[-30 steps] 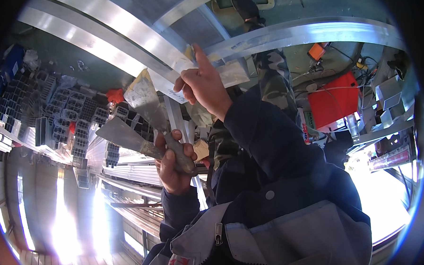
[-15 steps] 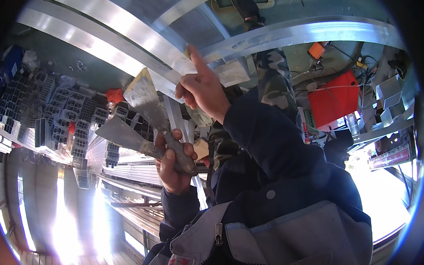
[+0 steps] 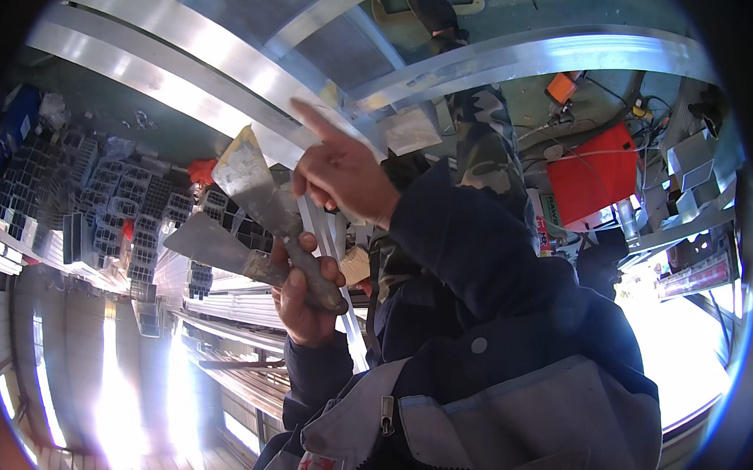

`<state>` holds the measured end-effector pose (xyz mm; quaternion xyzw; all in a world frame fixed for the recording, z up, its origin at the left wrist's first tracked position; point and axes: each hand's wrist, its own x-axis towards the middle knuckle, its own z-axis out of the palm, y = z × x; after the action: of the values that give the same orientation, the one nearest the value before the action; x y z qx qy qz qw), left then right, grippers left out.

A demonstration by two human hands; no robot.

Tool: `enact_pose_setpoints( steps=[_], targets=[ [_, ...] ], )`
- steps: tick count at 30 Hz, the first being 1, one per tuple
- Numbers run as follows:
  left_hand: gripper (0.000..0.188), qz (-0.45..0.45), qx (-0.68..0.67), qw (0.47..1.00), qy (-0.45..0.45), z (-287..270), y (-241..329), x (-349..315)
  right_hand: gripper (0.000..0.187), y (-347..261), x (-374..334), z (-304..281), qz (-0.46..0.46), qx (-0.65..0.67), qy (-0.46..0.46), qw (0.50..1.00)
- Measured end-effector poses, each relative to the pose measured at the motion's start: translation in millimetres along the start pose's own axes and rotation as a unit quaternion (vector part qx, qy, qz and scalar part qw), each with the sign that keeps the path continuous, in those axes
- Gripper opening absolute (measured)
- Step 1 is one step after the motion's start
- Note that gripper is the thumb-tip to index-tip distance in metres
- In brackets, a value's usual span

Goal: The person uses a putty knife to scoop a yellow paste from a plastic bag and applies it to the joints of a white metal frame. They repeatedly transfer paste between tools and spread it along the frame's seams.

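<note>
My left hand (image 3: 306, 312) is closed round the handles of two putty knives. One putty knife (image 3: 246, 178) points up and away, its blade smeared grey with yellowish filler along the tip. The other putty knife (image 3: 209, 245) fans out below it to the left. My right hand (image 3: 346, 176) holds nothing; its index finger is stretched out and the other fingers are curled in. That finger is over the long aluminium bars (image 3: 209, 49) of a frame. A yellowish filler patch (image 3: 330, 92) shows on the metal close to the fingertip, near where the bars meet.
Stacked hollow aluminium profiles (image 3: 123, 204) lie to the left. A curved-looking aluminium bar (image 3: 537, 60) crosses at the far right. A red board or box (image 3: 594, 175) stands among cables on the right, near an orange object (image 3: 562, 88). A person's camouflage-clad leg (image 3: 485, 129) is below the bar.
My right hand has drawn left and slightly back, taking its fingertip off the filler patch. The left hand with both putty knives has shifted slightly to the left.
</note>
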<state>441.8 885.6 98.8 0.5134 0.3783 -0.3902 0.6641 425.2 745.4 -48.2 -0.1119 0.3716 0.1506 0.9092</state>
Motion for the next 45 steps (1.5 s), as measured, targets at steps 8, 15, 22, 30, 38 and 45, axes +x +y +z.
enact_pose_setpoints(
  steps=[8, 15, 22, 30, 38, 45],
  targets=[
    [0.054, 0.018, -0.006, 1.0, -0.002, -5, 3, -4, 0.067, 2, -14, 7, -0.004, -0.03, -0.03, 0.999],
    [0.052, -0.006, -0.032, 0.999, 0.018, -9, 0, -4, 0.062, 6, -14, -38, -0.151, -0.229, 0.019, 0.961],
    [0.05, 0.021, -0.073, 0.997, 0.009, -16, -10, -8, 0.064, -36, -13, -54, -0.274, -0.544, 0.018, 0.793],
    [0.052, 0.041, -0.104, 0.994, 0.018, -19, -17, -15, 0.057, -42, -25, -61, -0.109, -0.728, -0.081, 0.672],
    [0.05, 0.067, -0.104, 0.992, 0.026, -14, -31, -30, 0.049, -46, -54, -45, 0.028, -0.457, -0.08, 0.885],
    [0.05, 0.086, -0.133, 0.987, 0.035, 18, -25, -65, 0.071, -92, -83, 26, -0.081, -0.584, -0.098, 0.802]
  ],
)
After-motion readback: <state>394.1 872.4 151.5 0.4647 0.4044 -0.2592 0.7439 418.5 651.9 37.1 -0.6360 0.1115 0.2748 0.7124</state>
